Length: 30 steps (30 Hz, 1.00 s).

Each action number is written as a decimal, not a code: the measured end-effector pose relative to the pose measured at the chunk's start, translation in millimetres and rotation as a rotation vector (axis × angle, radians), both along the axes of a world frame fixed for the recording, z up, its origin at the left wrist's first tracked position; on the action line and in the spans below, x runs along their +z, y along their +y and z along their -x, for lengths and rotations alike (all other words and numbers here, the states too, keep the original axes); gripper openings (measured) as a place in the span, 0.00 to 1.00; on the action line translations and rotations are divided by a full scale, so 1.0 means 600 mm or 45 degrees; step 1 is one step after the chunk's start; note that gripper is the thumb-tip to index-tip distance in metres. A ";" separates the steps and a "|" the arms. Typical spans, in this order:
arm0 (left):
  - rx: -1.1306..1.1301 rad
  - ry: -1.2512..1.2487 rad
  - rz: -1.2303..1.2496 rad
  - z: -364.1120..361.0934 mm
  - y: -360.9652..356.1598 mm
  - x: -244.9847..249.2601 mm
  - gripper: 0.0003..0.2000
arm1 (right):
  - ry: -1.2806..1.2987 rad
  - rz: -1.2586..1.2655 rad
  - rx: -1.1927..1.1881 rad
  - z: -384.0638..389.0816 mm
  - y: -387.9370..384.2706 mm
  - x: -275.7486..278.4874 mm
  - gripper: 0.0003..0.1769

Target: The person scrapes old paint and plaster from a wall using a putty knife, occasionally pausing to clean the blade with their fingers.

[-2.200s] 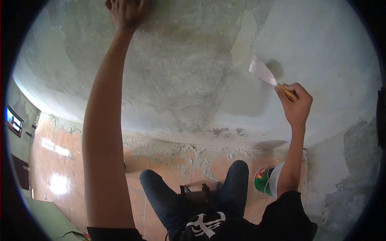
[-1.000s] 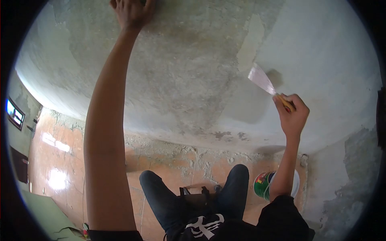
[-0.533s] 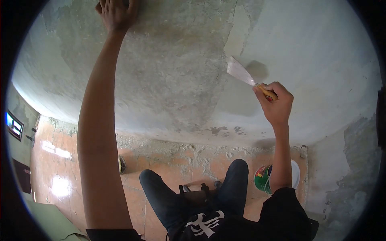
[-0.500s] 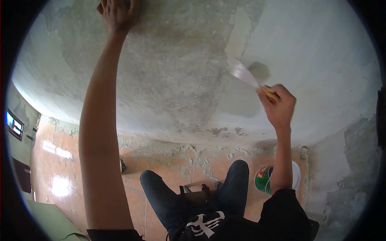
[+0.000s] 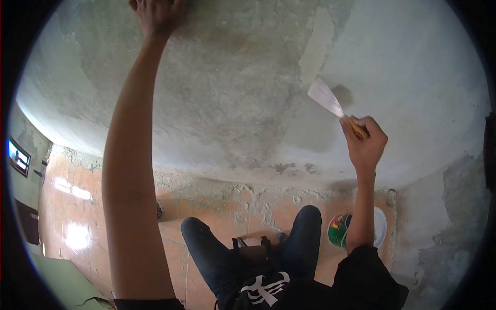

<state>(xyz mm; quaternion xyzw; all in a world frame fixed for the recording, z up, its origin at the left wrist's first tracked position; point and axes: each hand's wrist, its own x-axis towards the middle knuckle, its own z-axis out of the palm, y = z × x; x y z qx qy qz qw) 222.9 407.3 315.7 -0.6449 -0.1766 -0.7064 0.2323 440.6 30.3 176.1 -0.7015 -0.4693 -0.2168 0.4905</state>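
Note:
My right hand point(image 5: 368, 143) is closed around the yellowish handle of a putty knife point(image 5: 325, 96). Its wide, pale metal blade points up and left, close to the wall, with a shadow beside it; whether the edge touches is hard to tell. The wall point(image 5: 222, 98) is grey and patchy, with a lighter smooth coat on the right and a pale strip point(image 5: 317, 44) above the blade. At the top edge of the view, my left hand point(image 5: 157, 15) rests against the wall, fingers apart, the fingertips cut off by the frame.
A green and white bucket point(image 5: 338, 230) stands on the floor under my right forearm. Scraped debris point(image 5: 253, 199) lies along the wall's foot on the orange tiles point(image 5: 175, 248). A dark round object point(image 5: 159, 211) sits beside my left forearm. A green sheet point(image 5: 64, 281) is at lower left.
My right hand and the putty knife have moved slightly right and down across the wall. My left hand has shifted slightly up and right in view.

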 end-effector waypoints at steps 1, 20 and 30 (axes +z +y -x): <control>0.014 -0.004 -0.026 -0.002 0.000 0.000 0.30 | 0.004 0.011 -0.008 0.000 -0.004 -0.001 0.13; 0.018 0.018 -0.070 -0.002 -0.003 -0.002 0.30 | 0.112 0.043 0.077 -0.020 -0.004 -0.007 0.12; 0.008 0.012 -0.053 0.000 -0.001 -0.002 0.31 | -0.002 -0.064 0.159 -0.012 0.004 -0.017 0.12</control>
